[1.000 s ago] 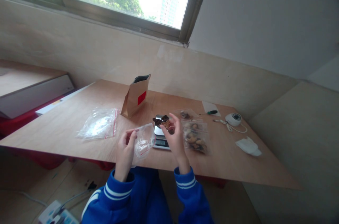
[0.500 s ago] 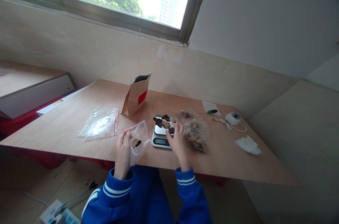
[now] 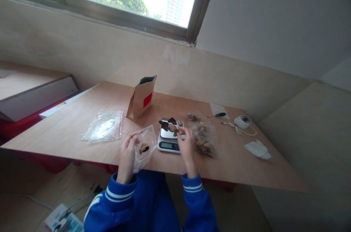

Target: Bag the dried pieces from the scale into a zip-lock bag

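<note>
My left hand (image 3: 127, 153) grips a clear zip bag (image 3: 149, 137), mouth open and tilted toward the scale. A dried brown piece (image 3: 143, 148) lies inside it. To its right stands a small kitchen scale (image 3: 166, 146) with a steel plate and a digital display. Several dark and tan dried pieces (image 3: 164, 126), which look like dried mushroom, rest on the plate. Over the plate's right side, my right hand (image 3: 187, 148) pinches one brown dried piece (image 3: 180, 131) between thumb and fingers; whether it has left the plate I cannot tell.
Clear bags of dried pieces (image 3: 204, 144) lie right of the scale. Beyond are a green-handled screwdriver (image 3: 220, 114) on paper, a white camera (image 3: 242, 122) with its cable, and a crumpled white tissue (image 3: 258, 149). A kraft pouch (image 3: 142, 97) and flat clear bags (image 3: 104, 126) are left.
My right hand's spread fingers have closed on a brown piece at the scale. The left hand still holds the bag, and the piece inside looks shifted slightly.
</note>
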{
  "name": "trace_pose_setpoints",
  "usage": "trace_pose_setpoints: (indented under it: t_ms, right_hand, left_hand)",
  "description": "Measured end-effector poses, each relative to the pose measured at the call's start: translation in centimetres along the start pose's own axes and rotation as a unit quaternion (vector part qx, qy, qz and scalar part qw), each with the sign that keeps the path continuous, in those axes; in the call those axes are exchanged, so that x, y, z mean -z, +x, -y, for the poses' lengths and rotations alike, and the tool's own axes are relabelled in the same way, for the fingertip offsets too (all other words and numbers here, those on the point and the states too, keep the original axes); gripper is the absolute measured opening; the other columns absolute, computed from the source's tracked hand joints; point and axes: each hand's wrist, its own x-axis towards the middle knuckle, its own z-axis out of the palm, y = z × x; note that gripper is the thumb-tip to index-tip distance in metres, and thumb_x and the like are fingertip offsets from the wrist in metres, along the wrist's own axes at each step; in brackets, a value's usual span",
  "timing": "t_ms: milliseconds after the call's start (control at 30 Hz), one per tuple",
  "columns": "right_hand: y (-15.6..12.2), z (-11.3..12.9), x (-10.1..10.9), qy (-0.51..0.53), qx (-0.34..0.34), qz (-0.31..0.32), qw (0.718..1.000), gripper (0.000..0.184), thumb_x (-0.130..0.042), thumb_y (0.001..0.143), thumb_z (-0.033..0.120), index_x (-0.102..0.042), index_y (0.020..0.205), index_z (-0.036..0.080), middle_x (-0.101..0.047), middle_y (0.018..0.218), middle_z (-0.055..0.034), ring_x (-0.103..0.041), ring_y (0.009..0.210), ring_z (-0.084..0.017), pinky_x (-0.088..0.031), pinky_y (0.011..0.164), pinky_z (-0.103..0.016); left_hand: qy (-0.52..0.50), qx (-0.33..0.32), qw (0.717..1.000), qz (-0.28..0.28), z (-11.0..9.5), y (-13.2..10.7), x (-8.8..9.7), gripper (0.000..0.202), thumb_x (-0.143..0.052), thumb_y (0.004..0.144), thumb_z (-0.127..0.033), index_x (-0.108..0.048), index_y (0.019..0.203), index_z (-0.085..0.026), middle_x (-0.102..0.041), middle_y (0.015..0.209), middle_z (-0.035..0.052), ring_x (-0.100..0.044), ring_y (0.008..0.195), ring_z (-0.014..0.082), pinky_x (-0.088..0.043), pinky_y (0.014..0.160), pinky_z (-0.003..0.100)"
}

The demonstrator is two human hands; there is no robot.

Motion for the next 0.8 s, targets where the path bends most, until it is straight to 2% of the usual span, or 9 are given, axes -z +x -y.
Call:
trace_pose_setpoints:
  t_ms: [133,233,300,367,433,533,667,800]
  right_hand:
    - [-0.1,3.6,0.8,0.143,-0.002,0.031,0.989,0.02,-0.059,0.083,0.025,-0.063,0.101,0.018,-0.065,0.101,-0.008,-0.06,0.092,-0.02,-0.049,0.086,-0.035]
    - [-0.6,6.6,1.1,0.203,0.028,0.109,0.973,0.026,-0.062,0.084,0.033,-0.063,0.106,0.02,-0.066,0.107,-0.0067,-0.062,0.095,-0.019,-0.05,0.087,-0.033]
    - [-0.9,7.8,1.1,0.225,0.063,0.155,0.96,0.026,-0.056,0.088,0.038,-0.064,0.107,0.022,-0.066,0.109,-0.0058,-0.06,0.102,-0.019,-0.049,0.091,-0.033]
    - [-1.0,8.1,0.8,0.242,0.076,0.161,0.954,0.03,-0.042,0.095,0.038,-0.064,0.107,0.022,-0.066,0.111,-0.0059,-0.058,0.108,-0.019,-0.046,0.096,-0.034]
    - [-0.7,7.3,0.3,0.23,0.069,0.132,0.962,0.036,-0.032,0.098,0.034,-0.064,0.107,0.021,-0.066,0.112,-0.0066,-0.057,0.11,-0.018,-0.044,0.1,-0.035]
    - [0.4,4.7,-0.8,0.137,0.074,0.101,0.983,0.03,-0.041,0.094,0.033,-0.062,0.113,0.021,-0.061,0.119,-0.0087,-0.053,0.117,-0.02,-0.04,0.104,-0.039]
    - [2.4,1.0,-2.8,-0.004,0.076,0.152,0.985,0.046,-0.051,0.089,0.037,-0.05,0.131,0.02,-0.044,0.14,-0.0142,-0.036,0.135,-0.026,-0.03,0.11,-0.046]
    - [3.6,-0.8,-5.0,-0.087,0.069,0.215,0.97,0.066,-0.058,0.084,0.045,-0.039,0.14,0.017,-0.031,0.149,-0.0203,-0.021,0.142,-0.035,-0.025,0.109,-0.057]
  left_hand:
    - [-0.014,0.008,0.999,0.035,-0.1,-0.2,-0.2,0.039,-0.054,0.07,-0.044,-0.07,0.091,-0.016,-0.054,0.067,0.0004,-0.049,0.068,0.0168,-0.043,0.065,0.028]
    - [-0.039,0.03,0.998,0.046,-0.1,-0.2,-0.3,0.041,-0.057,0.067,-0.045,-0.069,0.092,-0.015,-0.054,0.067,-0.0002,-0.049,0.066,0.0154,-0.042,0.062,0.026]
    - [-0.047,0.037,0.997,0.054,-0.1,-0.3,-0.3,0.042,-0.058,0.066,-0.047,-0.069,0.092,-0.015,-0.051,0.065,-0.0015,-0.048,0.063,0.0145,-0.04,0.059,0.026]
    - [-0.049,0.035,0.997,0.058,0.0,-0.2,-0.2,0.043,-0.059,0.066,-0.048,-0.069,0.092,-0.015,-0.049,0.064,-0.0023,-0.046,0.06,0.0134,-0.038,0.056,0.025]
    - [-0.046,0.032,0.997,0.056,0.1,-0.1,0.0,0.043,-0.058,0.066,-0.048,-0.069,0.092,-0.015,-0.048,0.063,-0.0027,-0.044,0.058,0.0125,-0.036,0.055,0.025]
    - [-0.045,0.036,0.997,0.051,0.2,0.1,0.3,0.044,-0.058,0.067,-0.048,-0.069,0.094,-0.015,-0.047,0.063,-0.0029,-0.042,0.056,0.0118,-0.034,0.052,0.024]
    - [-0.056,0.035,0.997,0.045,0.3,0.2,0.6,0.045,-0.058,0.067,-0.047,-0.069,0.095,-0.014,-0.048,0.064,-0.0023,-0.042,0.056,0.0113,-0.033,0.051,0.024]
    - [-0.064,0.035,0.996,0.042,0.3,0.3,0.7,0.043,-0.06,0.067,-0.045,-0.069,0.094,-0.014,-0.048,0.064,-0.0028,-0.041,0.056,0.0106,-0.033,0.051,0.023]
